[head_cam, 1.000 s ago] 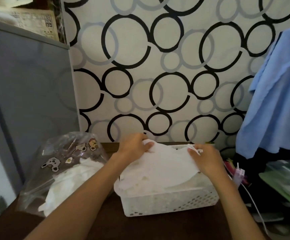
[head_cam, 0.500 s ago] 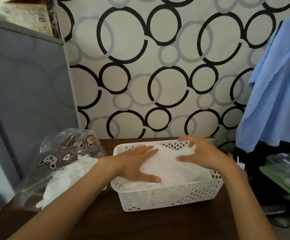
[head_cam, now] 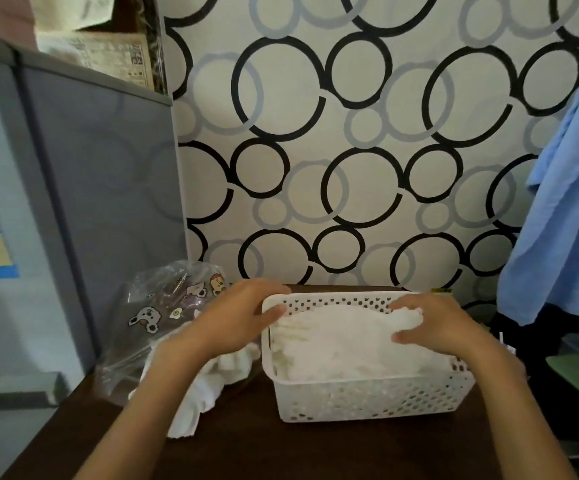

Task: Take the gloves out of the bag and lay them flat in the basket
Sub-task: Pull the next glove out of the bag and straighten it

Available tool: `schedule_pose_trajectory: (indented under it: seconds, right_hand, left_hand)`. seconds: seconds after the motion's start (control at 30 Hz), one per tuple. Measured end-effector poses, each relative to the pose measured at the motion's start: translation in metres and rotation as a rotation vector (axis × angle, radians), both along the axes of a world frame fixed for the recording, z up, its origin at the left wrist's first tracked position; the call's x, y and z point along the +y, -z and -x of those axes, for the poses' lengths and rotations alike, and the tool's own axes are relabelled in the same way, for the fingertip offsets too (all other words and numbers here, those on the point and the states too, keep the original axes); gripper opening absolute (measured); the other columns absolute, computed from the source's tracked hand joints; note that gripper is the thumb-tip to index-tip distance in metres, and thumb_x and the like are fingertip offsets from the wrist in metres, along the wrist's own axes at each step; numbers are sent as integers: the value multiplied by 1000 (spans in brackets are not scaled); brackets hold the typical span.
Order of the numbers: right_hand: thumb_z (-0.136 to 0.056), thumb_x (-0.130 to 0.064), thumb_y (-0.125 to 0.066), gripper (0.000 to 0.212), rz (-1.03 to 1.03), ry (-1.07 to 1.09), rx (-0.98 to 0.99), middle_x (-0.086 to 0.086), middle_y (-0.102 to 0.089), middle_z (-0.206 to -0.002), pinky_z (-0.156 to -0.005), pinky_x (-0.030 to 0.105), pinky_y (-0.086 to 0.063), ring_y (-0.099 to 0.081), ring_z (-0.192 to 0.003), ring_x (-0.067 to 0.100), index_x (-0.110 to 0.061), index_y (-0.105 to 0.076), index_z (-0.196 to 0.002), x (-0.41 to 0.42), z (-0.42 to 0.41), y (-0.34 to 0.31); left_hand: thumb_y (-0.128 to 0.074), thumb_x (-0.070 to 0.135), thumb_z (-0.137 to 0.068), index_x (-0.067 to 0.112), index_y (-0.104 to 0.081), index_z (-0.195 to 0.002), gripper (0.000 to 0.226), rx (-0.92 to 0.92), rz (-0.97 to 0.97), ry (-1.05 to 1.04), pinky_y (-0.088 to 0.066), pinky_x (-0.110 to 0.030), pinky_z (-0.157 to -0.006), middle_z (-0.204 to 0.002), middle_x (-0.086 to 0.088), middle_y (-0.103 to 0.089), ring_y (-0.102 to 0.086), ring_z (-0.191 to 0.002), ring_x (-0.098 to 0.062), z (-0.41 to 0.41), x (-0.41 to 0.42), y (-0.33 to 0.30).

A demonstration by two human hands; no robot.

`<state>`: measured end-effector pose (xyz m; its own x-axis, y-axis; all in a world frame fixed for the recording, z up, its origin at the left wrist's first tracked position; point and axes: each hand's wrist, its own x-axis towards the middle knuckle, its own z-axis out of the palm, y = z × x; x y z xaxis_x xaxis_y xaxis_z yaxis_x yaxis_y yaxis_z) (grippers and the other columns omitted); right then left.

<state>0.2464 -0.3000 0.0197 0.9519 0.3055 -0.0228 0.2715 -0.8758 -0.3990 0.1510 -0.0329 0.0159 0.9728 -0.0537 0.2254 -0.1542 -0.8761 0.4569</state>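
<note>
A view from a head-worn camera looks down at a dark brown table (head_cam: 246, 445) set against a wall papered with black and grey rings. A white perforated plastic basket (head_cam: 371, 400) stands right of centre in the lower half of the frame, and white gloves (head_cam: 343, 344) lie spread inside it, filling most of the interior. The right hand (head_cam: 440, 323) rests on the gloves at the basket's far right, its fingers curled and pinching a bunched edge of white fabric. The left hand (head_cam: 236, 317) sits at the basket's far left corner, fingers loosely spread over the rim, thumb touching it, gripping nothing. Left of the basket lies a clear plastic bag (head_cam: 163, 317) printed with cartoon animals, and more white gloves (head_cam: 208, 389) spill from its mouth onto the table under the left forearm. A light blue cloth (head_cam: 565, 209) hangs at the right edge.
</note>
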Motion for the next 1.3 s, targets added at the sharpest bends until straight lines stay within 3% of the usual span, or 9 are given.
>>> schedule_pose_trajectory:
  seconds: [0.1, 0.23, 0.37, 0.5, 0.63, 0.9, 1.03, 1.13, 1.3]
  right_hand:
    - [-82, -30, -73, 42, -49, -28, -69, -3, -57, -124, -88, 29, -43, -50, -108, 15, -29, -60, -122, 18, 19, -9]
    - [-83, -36, -70, 27, -117, -178, -152, -17, -60, -103, -76, 23, -45, -52, -83, 1, -41, -61, -108, 67, 58, -15]
    - [-82, -42, -69, 13, -104, -327, -166, -18, -62, -83, -64, 12, -41, -56, -73, -1, -38, -67, -95, 118, 106, -10]
    - [-81, -55, -63, 33, -26, -404, -121, -7, -65, -98, -76, 26, -44, -58, -90, 10, -27, -68, -99, 169, 139, 11]
    - [-89, -43, -59, 42, 104, -396, -107, 6, -57, -123, -91, 32, -41, -53, -114, 24, -18, -57, -122, 205, 137, 45]
    - [-88, -45, -59, 34, -392, -209, -259, -12, -47, -53, -48, 14, -20, -38, -50, -1, -30, -52, -58, 236, 121, 61]
    - [-79, -41, -72, 19, -431, -198, -194, -12, -58, -62, -53, 15, -36, -52, -58, 0, -27, -66, -67, 232, 117, 64]
    - [-71, -38, -80, 19, -489, -205, -162, -14, -63, -64, -60, 21, -50, -60, -62, 1, -22, -74, -77, 224, 114, 61]
    - [-76, -27, -79, 13, -495, -302, 49, -9, -64, -56, -53, 17, -49, -57, -43, 2, -15, -75, -77, 213, 109, 51]
  left_hand:
    - [-68, 22, -86, 34, -52, -121, 40, 5, 45, -168, -49, -28, -94, -121, 14, -56, -56, -109, -7, 38, 44, 0]
    - [-78, 32, -77, 34, -39, -134, 69, 398, -145, -406, -41, -26, -98, -134, 11, -44, -48, -119, -13, 72, 89, 2]
    - [-65, 37, -88, 36, -53, -95, 14, 479, -230, -394, -42, -26, -90, -110, 10, -51, -49, -94, -7, 69, 100, 7]
    - [-48, 40, -97, 34, -46, -71, 28, 316, -166, -423, -43, -31, -80, -88, 6, -55, -55, -84, -14, 67, 105, 11]
    - [-45, 46, -96, 37, -51, -84, 16, 191, -80, -467, -46, -36, -88, -106, 4, -63, -60, -101, -22, 72, 112, 13]
    - [-46, 45, -97, 36, -52, -77, 23, 171, 82, -403, -48, -33, -86, -88, 13, -61, -61, -90, -15, 73, 116, 12]
    - [-66, 41, -85, 40, -58, -92, 11, 222, 78, -303, -44, -40, -99, -110, 15, -58, -57, -107, -13, 71, 119, 18]
    - [-82, 37, -69, 36, -51, -119, 59, 289, 37, -260, -41, -34, -101, -118, 19, -45, -48, -112, -9, 69, 113, 25]
    - [-81, 34, -70, 34, -50, -117, 57, 205, 5, -300, -41, -30, -89, -113, 19, -49, -50, -113, -11, 61, 108, 39]
